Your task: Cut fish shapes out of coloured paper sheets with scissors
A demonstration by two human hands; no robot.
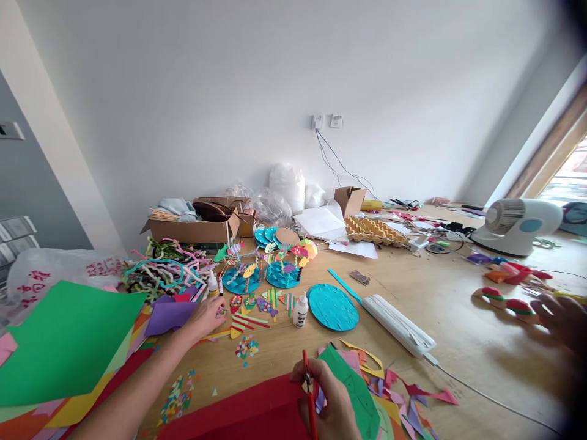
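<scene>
My left hand [210, 316] reaches forward beside a white glue bottle [213, 285] and a dark marker [221, 287]. Its fingers are drawn together over a small patterned piece, and what they grip is hard to make out. Low in the view, my right hand [331, 400] is closed round red-handled scissors [307, 374], over a folded sheet of red paper [247, 406]. Paper fish [267, 307], thin paper strips [250, 321] and coloured dots [246, 347] lie between the hands. A second glue bottle [300, 310] stands beside a blue disc [333, 307].
Green paper [73, 342] tops a stack at left. Paper scraps [415, 397] lie right of my right hand. Two decorated blue discs [241, 280] stand mid-table before a cardboard box [192, 231]. At right are a power strip [398, 325], a fan [516, 226] and another person's hand [562, 315].
</scene>
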